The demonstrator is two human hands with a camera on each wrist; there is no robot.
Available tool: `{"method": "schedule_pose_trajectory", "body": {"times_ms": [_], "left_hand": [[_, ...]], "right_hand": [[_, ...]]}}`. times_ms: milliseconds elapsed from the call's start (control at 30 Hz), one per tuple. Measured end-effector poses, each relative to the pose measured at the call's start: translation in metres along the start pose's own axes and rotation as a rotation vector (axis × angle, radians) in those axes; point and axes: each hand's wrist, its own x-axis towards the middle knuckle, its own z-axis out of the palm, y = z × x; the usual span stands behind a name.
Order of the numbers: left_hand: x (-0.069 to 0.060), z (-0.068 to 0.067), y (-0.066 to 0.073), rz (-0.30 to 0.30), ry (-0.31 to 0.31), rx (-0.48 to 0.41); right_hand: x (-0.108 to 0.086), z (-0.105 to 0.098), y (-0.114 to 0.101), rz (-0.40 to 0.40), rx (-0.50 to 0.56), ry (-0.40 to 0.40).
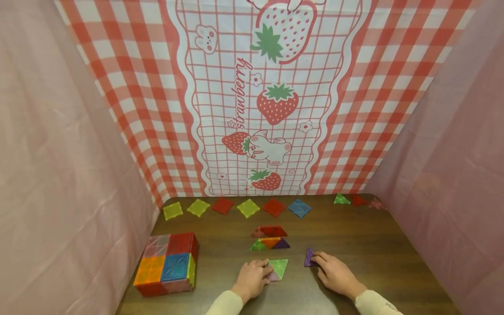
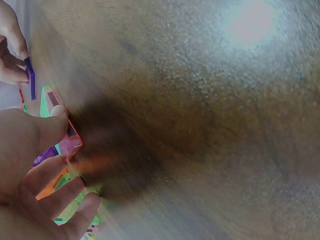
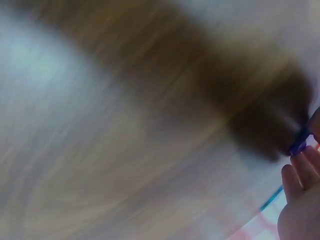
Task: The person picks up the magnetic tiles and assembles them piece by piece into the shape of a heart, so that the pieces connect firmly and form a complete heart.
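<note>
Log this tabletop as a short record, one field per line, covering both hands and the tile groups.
Left hand: left hand holds pinkish tile; green triangle adjoins it
Right hand: right hand pinches purple triangle
Middle: red strip behind green-orange-purple strip
Back row: six square tiles; left to right yellow, yellow, red, yellow, red, blue
Back right: three small tiles; green, red, pink
Left side: tile box; top pink, red, orange, blue

The left hand (image 1: 252, 277) partly hid the pink tile (image 1: 273, 277), the right hand (image 1: 336, 272) the purple tile (image 1: 309, 258); the right wrist view blurred the tabletop (image 3: 125, 150)
</note>
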Motion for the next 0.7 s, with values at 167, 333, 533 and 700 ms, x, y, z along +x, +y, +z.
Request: {"method": "schedule_pose_trajectory", "body": {"times_ms": [167,333,533,700], "left_hand": [[0.0,0.003,0.001,-0.003,0.005,0.003],[0.002,0.002,0.0,0.01,0.019,0.017],[0.004,-0.005,-0.001,0.015,-0.026,-0.056],[0.0,-0.006,-0.003,-0.004,-0.017,-0.105]], "right_hand": [[0.008,0.008,-0.029,-0.141,0.02,0.035],[0.019,0.014,-0.05,-0.165,0.063,-0.001],[0.025,0.016,-0.061,-0.021,0.056,-0.062],[0.027,0.015,-0.065,0.121,0.067,-0.134]]}}
